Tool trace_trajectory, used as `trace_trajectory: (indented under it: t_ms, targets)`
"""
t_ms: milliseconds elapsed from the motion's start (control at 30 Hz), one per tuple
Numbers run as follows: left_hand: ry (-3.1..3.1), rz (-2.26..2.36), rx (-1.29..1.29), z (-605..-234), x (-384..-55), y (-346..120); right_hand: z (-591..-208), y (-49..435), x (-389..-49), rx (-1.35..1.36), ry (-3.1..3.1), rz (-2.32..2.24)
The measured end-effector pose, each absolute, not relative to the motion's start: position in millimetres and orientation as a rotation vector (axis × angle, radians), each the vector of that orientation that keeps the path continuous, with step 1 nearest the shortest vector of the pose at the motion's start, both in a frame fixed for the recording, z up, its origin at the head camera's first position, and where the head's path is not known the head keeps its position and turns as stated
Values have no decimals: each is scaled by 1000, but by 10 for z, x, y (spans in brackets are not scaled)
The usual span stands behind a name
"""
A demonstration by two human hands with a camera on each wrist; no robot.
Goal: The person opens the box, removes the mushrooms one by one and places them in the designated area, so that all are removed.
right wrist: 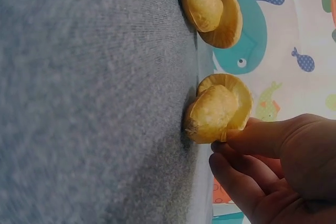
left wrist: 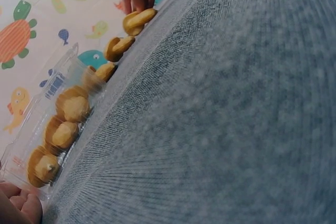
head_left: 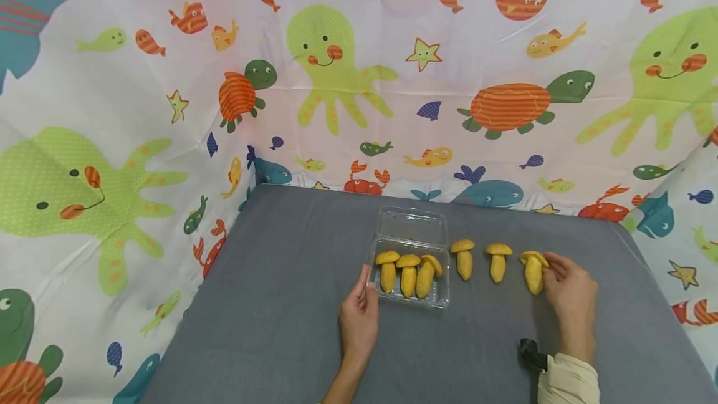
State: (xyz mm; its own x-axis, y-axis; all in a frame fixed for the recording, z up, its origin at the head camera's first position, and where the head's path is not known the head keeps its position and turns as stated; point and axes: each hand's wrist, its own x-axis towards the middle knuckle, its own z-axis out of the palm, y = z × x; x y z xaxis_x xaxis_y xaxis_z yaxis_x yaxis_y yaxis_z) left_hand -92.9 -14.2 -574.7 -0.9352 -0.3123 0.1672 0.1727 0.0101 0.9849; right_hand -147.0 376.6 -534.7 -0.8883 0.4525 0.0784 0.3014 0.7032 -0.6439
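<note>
A clear plastic clamshell box (head_left: 412, 305) lies with its lid (head_left: 411, 224) folded back, and three yellow mushrooms (head_left: 408, 276) sit side by side in it. My left hand (head_left: 359, 323) holds the box's left edge between thumb and fingers. Right of the box, three more mushrooms lie in a row on the grey cloth: a near one (head_left: 464, 260), a middle one (head_left: 498, 262) and a rightmost one (head_left: 534, 273). With thumb and fingertips, my right hand (head_left: 572, 295) pinches the rightmost mushroom's cap edge, clearly seen in the right wrist view (right wrist: 220, 108).
Grey cloth (head_left: 269, 304) covers the table. A white curtain (head_left: 381, 36) printed with sea animals stands behind it and along both sides. Near my right sleeve (head_left: 569, 379) a dark wrist strap piece (head_left: 531, 354) sticks out.
</note>
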Motion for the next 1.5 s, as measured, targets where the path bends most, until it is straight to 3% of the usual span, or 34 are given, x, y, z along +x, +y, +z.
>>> trace_trajectory:
  t_ms: [1033,1200,1500]
  targets:
    - [-1931,-2012,129,-5751,-906,-150,-5095,3482,-1398,-562,-2641,861]
    - [-1936,-2002,132,-5758,-895,-153,-4985,3282,-1386,-438,-2644,908]
    - [-1942,-1993,122,-5753,-901,-149,-4933,2737,-1439,55,-2547,967]
